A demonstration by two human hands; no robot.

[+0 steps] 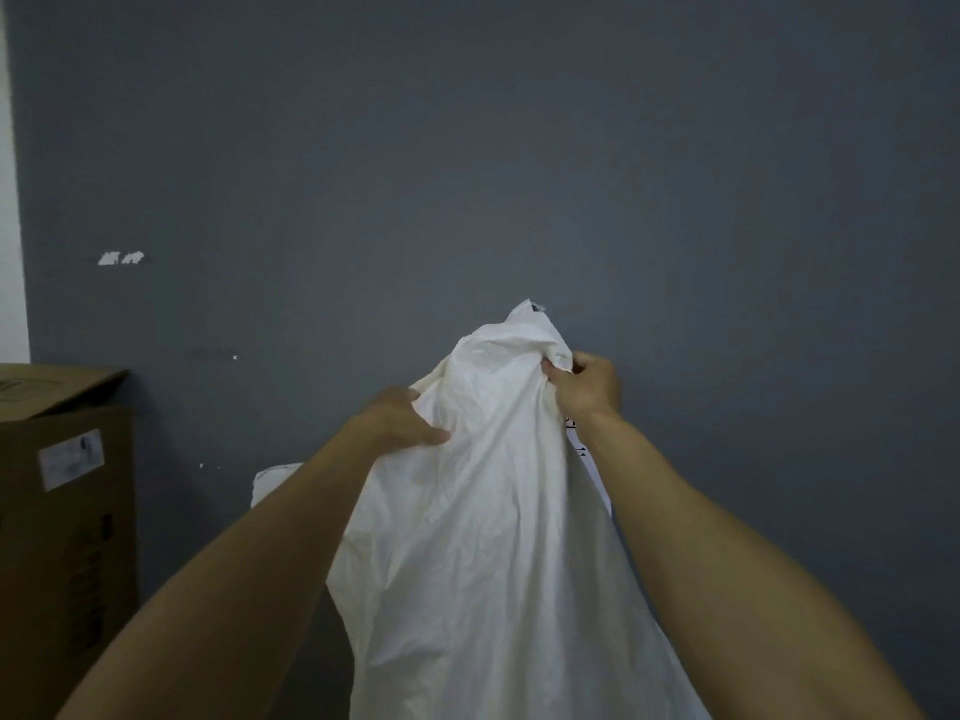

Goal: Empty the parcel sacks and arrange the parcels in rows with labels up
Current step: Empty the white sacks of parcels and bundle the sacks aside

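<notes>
Holding a white parcel sack (483, 537) up in front of a grey wall (467, 148), both hands are grasping its cloth. The left hand (410, 423) has a fistful of fabric on the sack's left shoulder, and the right hand (587, 387) pinches a bunched corner near the top, a little higher. The sack hangs from these 2 grips, slack and creased, and its lower part runs off the bottom of the view.

The task looks to be in its emptying stage. The visible part of the sack is limp and shows no bulges, so it may be close to empty, but whether the raised end is the mouth or the closed bottom cannot be told. No parcel and no row is in view, so the arranging with labels up cannot be judged; it may all be left to do.

Much is hidden. Whatever floor or bench lies below the sack is out of frame, with anything lying beneath it. Black print (576, 444) on the sack's right edge is too folded to read. A white shape (275, 480) peeks out behind the left forearm; it could be a 2nd sack, but that is unsure. At the left stands a cardboard box (62, 511) with a blurred label (70, 459), cut off by the frame.
</notes>
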